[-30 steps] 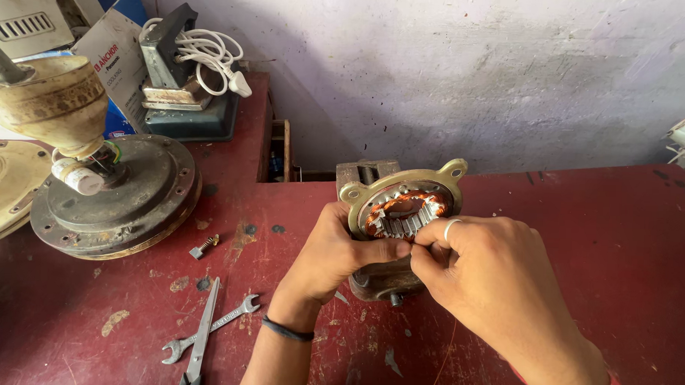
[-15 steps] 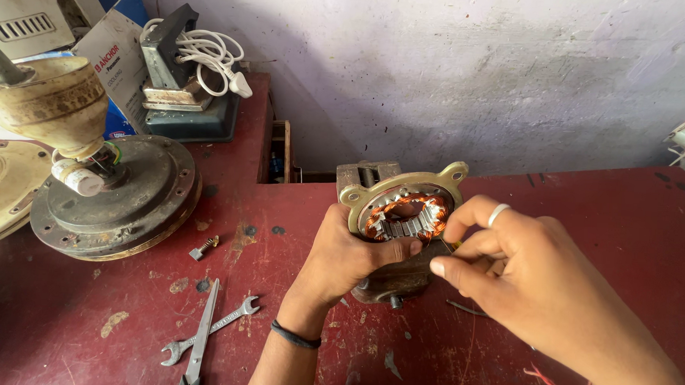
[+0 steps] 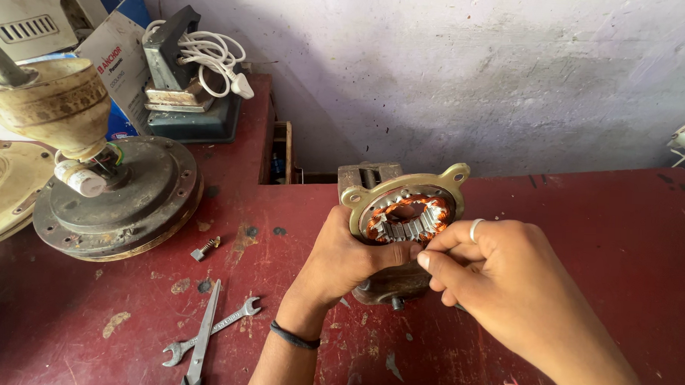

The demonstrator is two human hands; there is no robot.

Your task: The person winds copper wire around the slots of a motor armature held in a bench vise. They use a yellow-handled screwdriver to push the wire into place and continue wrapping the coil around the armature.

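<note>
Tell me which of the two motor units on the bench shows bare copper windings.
The small stator held in both hands, left hand and right hand, at the bench's middle. Orange-copper coils ring its open centre, whereas the big round fan motor at left is closed under a dark cover.

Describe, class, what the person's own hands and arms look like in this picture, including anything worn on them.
Both hands are bare, with no gloves. The left hand has a thin dark band around its wrist, and the forearm below it is uncovered. The right hand wears a plain silver-coloured ring on one finger. At the bottom edge, a bit of red cloth shows by the right forearm, possibly a sleeve.
</note>
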